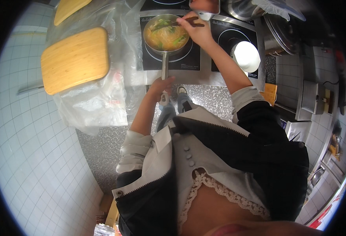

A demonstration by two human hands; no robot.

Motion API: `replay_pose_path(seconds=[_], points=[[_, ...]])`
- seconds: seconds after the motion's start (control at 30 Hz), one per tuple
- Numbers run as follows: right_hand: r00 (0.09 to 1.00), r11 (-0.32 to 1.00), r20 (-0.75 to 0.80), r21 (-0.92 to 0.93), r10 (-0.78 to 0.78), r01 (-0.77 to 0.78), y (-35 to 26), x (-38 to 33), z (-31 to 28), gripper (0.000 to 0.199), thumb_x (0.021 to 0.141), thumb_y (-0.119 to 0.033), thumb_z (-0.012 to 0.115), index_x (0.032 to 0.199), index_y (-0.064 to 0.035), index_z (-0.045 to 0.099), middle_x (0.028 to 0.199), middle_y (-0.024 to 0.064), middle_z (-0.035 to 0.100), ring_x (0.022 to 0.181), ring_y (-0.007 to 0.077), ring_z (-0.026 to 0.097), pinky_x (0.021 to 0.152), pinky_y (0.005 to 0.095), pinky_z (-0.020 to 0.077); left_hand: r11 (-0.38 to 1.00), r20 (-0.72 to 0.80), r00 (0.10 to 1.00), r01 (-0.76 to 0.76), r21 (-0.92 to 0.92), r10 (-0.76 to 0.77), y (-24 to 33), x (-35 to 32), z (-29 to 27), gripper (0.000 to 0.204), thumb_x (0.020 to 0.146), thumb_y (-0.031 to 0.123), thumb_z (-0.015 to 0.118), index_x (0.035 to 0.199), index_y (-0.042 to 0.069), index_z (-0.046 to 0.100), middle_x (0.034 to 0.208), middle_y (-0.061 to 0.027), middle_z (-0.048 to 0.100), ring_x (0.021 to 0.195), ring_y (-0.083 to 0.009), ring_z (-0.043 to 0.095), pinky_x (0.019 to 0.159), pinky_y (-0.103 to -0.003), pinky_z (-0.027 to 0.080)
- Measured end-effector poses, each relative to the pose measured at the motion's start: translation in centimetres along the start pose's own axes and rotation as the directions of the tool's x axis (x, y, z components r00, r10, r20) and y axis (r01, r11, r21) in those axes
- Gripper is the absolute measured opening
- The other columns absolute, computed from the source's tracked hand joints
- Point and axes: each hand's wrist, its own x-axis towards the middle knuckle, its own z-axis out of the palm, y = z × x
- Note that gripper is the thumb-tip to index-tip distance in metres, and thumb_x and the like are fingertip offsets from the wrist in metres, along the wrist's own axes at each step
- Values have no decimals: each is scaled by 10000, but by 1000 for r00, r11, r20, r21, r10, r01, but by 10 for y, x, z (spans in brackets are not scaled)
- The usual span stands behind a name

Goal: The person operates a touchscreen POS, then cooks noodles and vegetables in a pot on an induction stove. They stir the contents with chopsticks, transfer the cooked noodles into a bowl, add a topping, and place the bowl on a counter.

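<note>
My left hand (164, 85) is closed around the handle of a metal saucepan (165, 65) on the middle induction cooktop (192, 58). Orange-tinted soup (163, 38) with pale noodle-like strands and green leaves fills the pan. Over the pan's right rim, my right hand (195, 30) grips dark chopsticks (197, 21); their far ends reach left among the greens. To the right of that forearm, a white bowl (246, 56) sits on the neighbouring cooktop (230, 34).
A wooden cutting board (76, 59) lies on clear plastic sheeting (96, 104) at left, with another board (68, 8) beyond it. A container of something reddish (205, 6) stands behind my right hand. A large lidded pot (281, 31) is at far right.
</note>
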Motion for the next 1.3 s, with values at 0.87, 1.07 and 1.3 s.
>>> replay_pose_path(seconds=[0.87, 1.07, 1.3], points=[[976, 922, 8, -327, -219, 210, -7, 5, -36, 211, 833, -298, 705, 890, -109, 628, 759, 56, 658, 683, 186, 665, 615, 271, 505, 1000, -15, 1000, 21, -14, -21, 0, 0, -1, 239, 851, 231, 670, 777, 110, 477, 598, 37, 405, 475, -81, 375, 440, -257, 366], [998, 982, 48, -186, -28, 36, 4, 0, -20, 248, 852, -292, 684, 890, -55, 624, 772, 53, 664, 724, 160, 657, 683, 254, 507, 1000, -40, 999, -4, 28, 5, -2, 3, -2, 233, 848, 234, 674, 812, 89, 494, 606, 30, 411, 477, -87, 382, 443, -269, 380], [976, 980, 213, -185, -36, 77, -35, -9, -81, 162, 889, -161, 637, 912, -3, 665, 871, 33, 652, 801, 131, 650, 710, 235, 506, 998, -54, 999, -1, 58, 5, -2, 4, -1, 245, 858, 230, 663, 799, 97, 466, 598, 34, 395, 475, -88, 374, 442, -267, 370]])
